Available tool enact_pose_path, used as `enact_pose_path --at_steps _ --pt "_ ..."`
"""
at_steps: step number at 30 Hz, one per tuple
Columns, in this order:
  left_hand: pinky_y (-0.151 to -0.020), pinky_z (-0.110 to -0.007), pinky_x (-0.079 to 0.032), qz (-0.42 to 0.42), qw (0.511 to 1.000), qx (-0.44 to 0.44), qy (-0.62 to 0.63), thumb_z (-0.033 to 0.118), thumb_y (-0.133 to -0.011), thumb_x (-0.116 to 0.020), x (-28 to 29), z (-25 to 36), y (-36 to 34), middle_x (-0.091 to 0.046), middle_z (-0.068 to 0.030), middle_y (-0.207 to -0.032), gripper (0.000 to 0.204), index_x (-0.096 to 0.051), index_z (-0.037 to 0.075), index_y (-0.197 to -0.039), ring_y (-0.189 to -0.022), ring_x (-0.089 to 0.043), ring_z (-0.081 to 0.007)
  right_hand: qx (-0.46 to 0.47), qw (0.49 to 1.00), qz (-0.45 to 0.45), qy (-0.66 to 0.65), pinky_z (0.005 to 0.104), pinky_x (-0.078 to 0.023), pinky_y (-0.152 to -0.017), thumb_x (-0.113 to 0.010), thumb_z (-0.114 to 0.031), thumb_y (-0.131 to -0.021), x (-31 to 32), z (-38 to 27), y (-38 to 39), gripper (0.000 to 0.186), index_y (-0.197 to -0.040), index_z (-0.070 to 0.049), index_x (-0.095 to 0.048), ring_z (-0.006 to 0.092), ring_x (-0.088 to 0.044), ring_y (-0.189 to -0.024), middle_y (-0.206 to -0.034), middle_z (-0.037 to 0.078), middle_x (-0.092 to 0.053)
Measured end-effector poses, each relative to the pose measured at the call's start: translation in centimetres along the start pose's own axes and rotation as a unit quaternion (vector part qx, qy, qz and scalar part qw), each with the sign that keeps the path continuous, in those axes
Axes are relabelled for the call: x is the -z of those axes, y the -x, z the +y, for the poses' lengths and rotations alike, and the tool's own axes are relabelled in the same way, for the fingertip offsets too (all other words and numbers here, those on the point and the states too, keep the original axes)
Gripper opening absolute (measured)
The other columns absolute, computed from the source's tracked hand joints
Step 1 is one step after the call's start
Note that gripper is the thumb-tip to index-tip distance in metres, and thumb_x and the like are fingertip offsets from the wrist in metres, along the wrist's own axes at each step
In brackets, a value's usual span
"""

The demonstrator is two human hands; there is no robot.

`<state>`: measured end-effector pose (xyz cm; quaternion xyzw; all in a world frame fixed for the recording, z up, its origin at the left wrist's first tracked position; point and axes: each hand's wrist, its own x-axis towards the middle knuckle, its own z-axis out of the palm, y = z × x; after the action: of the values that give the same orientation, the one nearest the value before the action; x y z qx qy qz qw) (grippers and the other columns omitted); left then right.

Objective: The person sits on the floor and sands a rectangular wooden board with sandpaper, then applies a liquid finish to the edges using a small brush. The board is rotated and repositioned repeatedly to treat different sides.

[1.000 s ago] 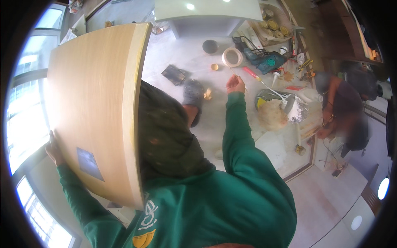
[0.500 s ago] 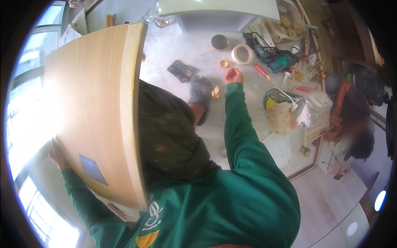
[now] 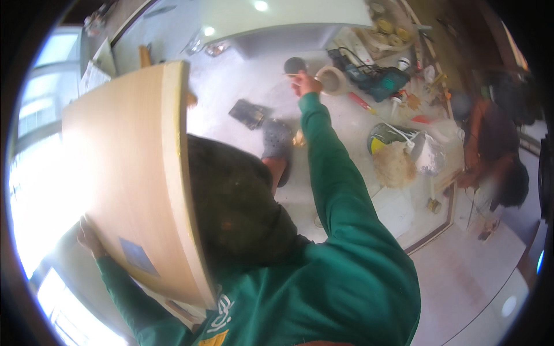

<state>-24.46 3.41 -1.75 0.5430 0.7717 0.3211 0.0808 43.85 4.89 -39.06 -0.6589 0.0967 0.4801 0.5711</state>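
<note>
A large wood-grain board with a pale edge strip stands tilted on my left, a small dark rectangle on its face. My left hand grips its far-left edge, fingers partly hidden. My right hand is stretched forward, closed on a thin pale stick; blur hides its tip. Just beyond the fingers sits a round dark pot. Beside the hand, to the right, is a roll of tape.
A flat dark piece lies near my shoe. Rightward are a teal power tool, a red-handled tool, a dark bucket and a white jug. Another person crouches at far right. A white cabinet stands ahead.
My right hand has moved forward and left, to the dark pot, with the stick. The round yellowish piece beside it no longer shows. My left hand stays at the board; the view has shifted slightly.
</note>
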Motion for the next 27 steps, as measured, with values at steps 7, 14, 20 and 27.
enact_pose_path --at_steps 7,14,20,27 --pt "-0.047 -0.026 -0.027 -0.009 1.000 0.020 0.005 0.044 -0.097 -0.062 0.9 -0.7 0.6 -0.037 0.0058 -0.052 0.055 -0.046 0.012 -0.056 -0.048 -0.032 -0.0056 0.110 0.909 0.052 0.399 0.0293 -0.054 -0.051 -0.058 -0.037 -0.095 -2.3 0.3 -7.2 0.046 -0.081 0.006 -0.067 0.0169 -0.067 -0.052 -0.065 0.009 -0.070" --pt "-0.055 -0.031 -0.045 -0.054 0.998 0.035 -0.021 0.047 -0.097 -0.059 -1.0 3.6 0.9 -0.056 -0.0049 -0.061 0.054 -0.065 -0.001 -0.072 -0.055 -0.050 -0.0126 0.167 0.834 0.159 0.501 0.0375 -0.052 -0.086 -0.056 -0.053 -0.089 -2.2 2.4 -8.9 0.059 -0.087 0.004 -0.072 0.0289 -0.070 -0.093 -0.091 0.016 -0.074" --pt "-0.064 -0.031 -0.050 -0.065 0.997 0.040 0.005 0.047 -0.098 -0.057 -2.6 6.7 1.2 -0.062 -0.0079 -0.075 0.052 -0.068 -0.003 -0.088 -0.066 -0.058 -0.0152 0.166 0.860 0.121 0.467 0.0450 -0.055 -0.086 -0.065 -0.042 -0.083 -1.5 1.2 -7.8 0.049 -0.092 0.005 -0.071 0.0391 -0.068 -0.098 -0.100 0.026 -0.070" --pt "-0.060 -0.031 -0.050 -0.089 0.995 0.044 -0.005 0.046 -0.098 -0.057 -2.5 6.1 0.0 -0.060 -0.0060 -0.070 0.050 -0.067 -0.001 -0.084 -0.062 -0.057 -0.0143 0.348 0.672 0.147 0.637 0.0458 -0.053 -0.085 -0.051 -0.029 -0.093 3.6 -2.1 -6.9 0.029 -0.094 -0.009 -0.072 0.0329 -0.070 -0.090 -0.093 0.015 -0.073"
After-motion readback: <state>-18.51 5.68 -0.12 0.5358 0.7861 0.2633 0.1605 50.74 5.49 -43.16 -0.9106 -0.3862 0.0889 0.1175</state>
